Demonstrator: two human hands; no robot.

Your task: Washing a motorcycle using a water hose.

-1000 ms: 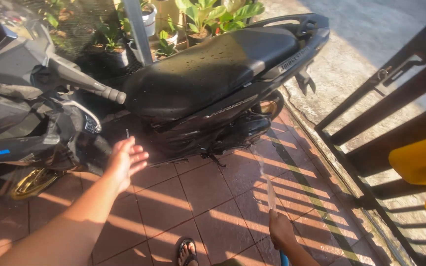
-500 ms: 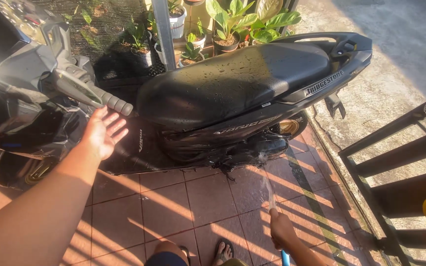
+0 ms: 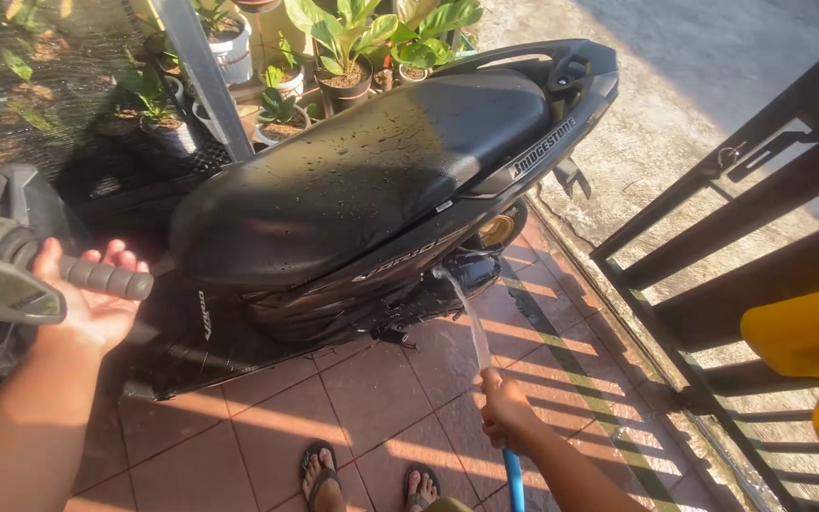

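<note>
A black scooter (image 3: 362,190) stands on red floor tiles, its seat wet with drops. My left hand (image 3: 87,299) is open, palm up, just under the scooter's right handlebar grip (image 3: 106,278), fingers touching or nearly touching it. My right hand (image 3: 504,412) is shut on a blue hose (image 3: 514,474). A thin water jet (image 3: 462,308) rises from the hose and strikes the scooter's lower side panel near the rear wheel. My two feet in dark sandals (image 3: 367,479) show at the bottom edge.
Potted green plants (image 3: 353,47) stand behind the scooter beside a grey post (image 3: 201,71). A dark metal gate (image 3: 732,246) runs along the right, with a yellow object (image 3: 817,351) behind it. A side mirror (image 3: 2,289) sits at the left.
My left hand has risen from beside the scooter's body to the handlebar grip. The view swung left and closer. The water jet now reaches the scooter's lower side.
</note>
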